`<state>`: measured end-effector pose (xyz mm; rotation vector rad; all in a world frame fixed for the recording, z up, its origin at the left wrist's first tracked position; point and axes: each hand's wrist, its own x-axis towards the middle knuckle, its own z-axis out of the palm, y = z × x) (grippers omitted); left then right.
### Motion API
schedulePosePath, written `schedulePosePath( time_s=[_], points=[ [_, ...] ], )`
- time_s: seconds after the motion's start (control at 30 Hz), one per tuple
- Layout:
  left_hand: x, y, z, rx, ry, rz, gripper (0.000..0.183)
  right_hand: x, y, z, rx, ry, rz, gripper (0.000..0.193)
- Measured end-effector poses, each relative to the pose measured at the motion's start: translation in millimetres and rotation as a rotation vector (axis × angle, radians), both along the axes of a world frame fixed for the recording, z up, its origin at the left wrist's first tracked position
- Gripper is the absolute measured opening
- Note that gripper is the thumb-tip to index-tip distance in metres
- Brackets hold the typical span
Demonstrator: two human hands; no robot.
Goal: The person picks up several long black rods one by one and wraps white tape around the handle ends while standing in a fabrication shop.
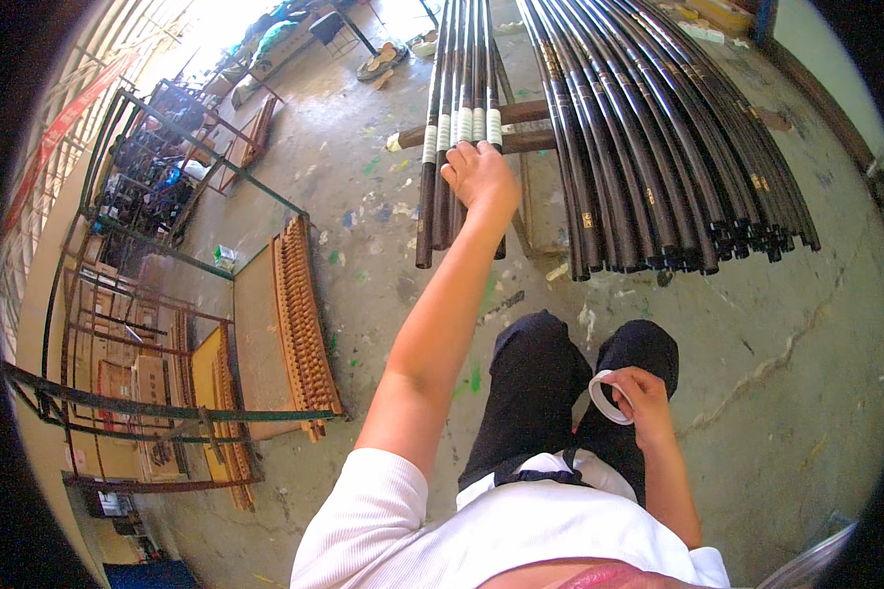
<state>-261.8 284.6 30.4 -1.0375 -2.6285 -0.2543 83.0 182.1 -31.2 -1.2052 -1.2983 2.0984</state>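
Observation:
A small row of black tubes (425, 211) lies ahead of me, each tube with a white tape band (444, 133) wound around it near its close end. My left hand (483, 185) is over the middle of this row, its bent fingers closed on a tube at the lower edge of the bands. The palm side and the grip underneath are hidden. Above my right knee, my right hand (644, 401) pinches a white tape roll (596, 395) by its ring, held apart from the tubes.
A large bundle of black tubes (648, 157) rests to the right of the row, across a wooden beam (528, 111). At left stand metal rack frames (147, 398) and a board with a beaded wooden edge (304, 324). Paint spots mark the concrete floor (756, 314).

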Motion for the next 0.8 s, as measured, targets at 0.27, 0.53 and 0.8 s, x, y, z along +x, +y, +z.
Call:
schedulePosePath(
  time_s=[0.27,0.53,0.8],
  points=[
    [32,-4,10,0.114,-0.082,-0.345,0.041,4,1,-4,-0.017,-0.075,0.010,0.016],
    [55,25,-18,0.485,-1.246,-0.106,0.061,3,2,4,0.006,-0.032,0.007,0.018],
    [44,42,-35,0.392,-1.068,-0.143,0.060,15,-4,1,0.009,-0.039,-0.003,0.018]
  ],
)
